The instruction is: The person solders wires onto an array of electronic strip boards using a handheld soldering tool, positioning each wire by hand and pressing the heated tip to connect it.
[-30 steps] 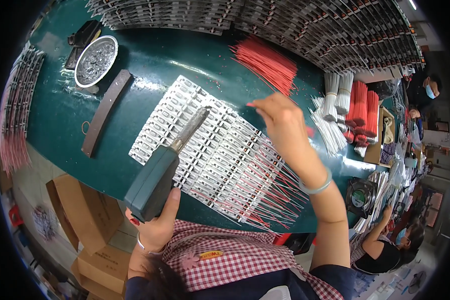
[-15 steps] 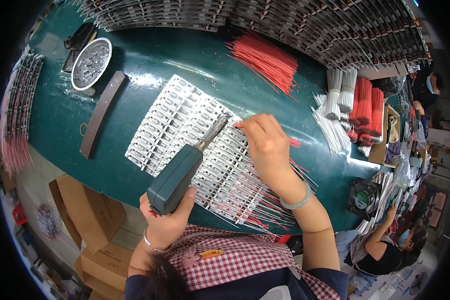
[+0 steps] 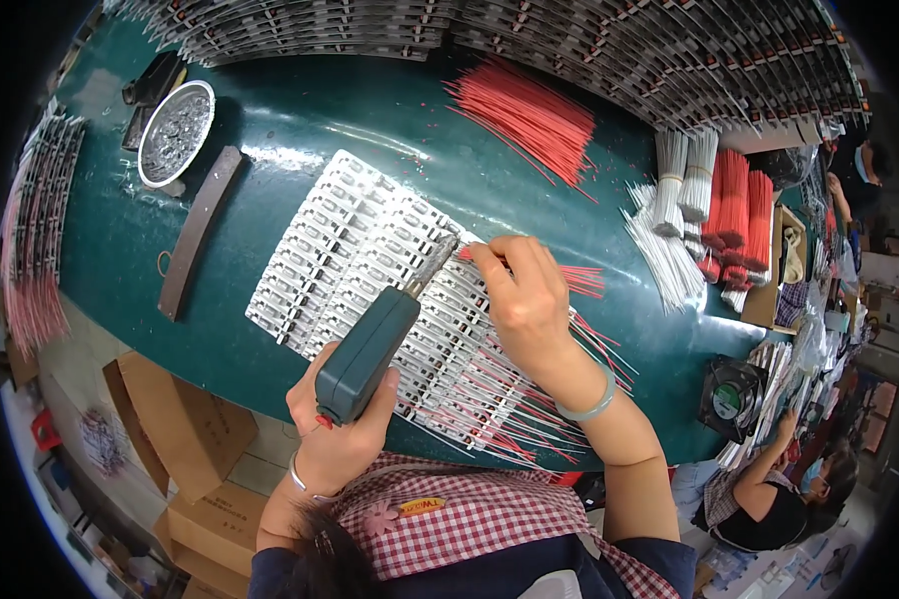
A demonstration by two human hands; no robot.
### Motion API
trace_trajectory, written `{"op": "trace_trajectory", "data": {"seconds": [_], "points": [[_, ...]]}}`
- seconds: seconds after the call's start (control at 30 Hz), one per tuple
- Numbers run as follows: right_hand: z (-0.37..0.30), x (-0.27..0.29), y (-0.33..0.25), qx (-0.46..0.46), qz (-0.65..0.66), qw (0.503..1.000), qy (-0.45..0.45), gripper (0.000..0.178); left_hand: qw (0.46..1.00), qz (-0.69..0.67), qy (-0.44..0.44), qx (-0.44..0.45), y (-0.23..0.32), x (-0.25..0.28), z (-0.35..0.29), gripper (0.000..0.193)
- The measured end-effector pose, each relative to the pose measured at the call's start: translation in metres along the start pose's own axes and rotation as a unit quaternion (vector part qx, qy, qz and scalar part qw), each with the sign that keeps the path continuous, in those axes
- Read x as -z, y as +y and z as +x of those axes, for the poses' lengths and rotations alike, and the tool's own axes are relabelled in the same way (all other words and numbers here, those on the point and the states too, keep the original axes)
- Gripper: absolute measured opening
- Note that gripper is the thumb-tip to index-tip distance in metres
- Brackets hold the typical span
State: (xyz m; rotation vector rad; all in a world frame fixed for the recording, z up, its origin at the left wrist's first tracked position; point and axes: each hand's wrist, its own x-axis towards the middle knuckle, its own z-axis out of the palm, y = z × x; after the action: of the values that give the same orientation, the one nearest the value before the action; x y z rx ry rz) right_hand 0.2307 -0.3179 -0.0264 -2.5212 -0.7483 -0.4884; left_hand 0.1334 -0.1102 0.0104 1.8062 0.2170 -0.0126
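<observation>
My left hand (image 3: 342, 439) is wrapped round a dark green soldering gun (image 3: 368, 351), whose metal tip slants up to the far edge of a white panel. That panel (image 3: 315, 240) holds rows of small white parts with metal pieces. Red and white wires (image 3: 514, 414) trail off its near right side. My right hand (image 3: 529, 304) is closed in a pinch beside the tip. Red wires (image 3: 581, 280) run through it, their ends at the tip and beyond the hand's right side. My fingers hide how many there are.
Loose red wires (image 3: 524, 125) lie beyond the panel. To the left are a white bowl (image 3: 210, 120) of silvery bits and a dark bar (image 3: 198, 235). Bundled wires (image 3: 672, 180) and a black fan (image 3: 731, 397) stand right. Stacked panels (image 3: 629, 60) line the back; a co-worker (image 3: 769, 499) sits right.
The soldering gun and my left hand have shifted slightly right and up. My right hand has turned a little, and more red wire shows to its right.
</observation>
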Motion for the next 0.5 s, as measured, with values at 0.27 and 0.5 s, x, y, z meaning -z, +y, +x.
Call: {"op": "trace_trajectory", "data": {"seconds": [0.27, 0.5], "points": [[-0.001, 0.002, -0.002, 0.001, -0.005, 1.0, -0.017, 0.031, 0.999, 0.013, 0.004, 0.033, 0.008, -0.001, -0.002, 0.018], [0.002, -0.004, -0.005, 0.012, 0.0, 1.0, -0.025, 0.028, 0.995, 0.044, 0.089, 0.027, 0.014, 0.024, -0.014, 0.021]]}}
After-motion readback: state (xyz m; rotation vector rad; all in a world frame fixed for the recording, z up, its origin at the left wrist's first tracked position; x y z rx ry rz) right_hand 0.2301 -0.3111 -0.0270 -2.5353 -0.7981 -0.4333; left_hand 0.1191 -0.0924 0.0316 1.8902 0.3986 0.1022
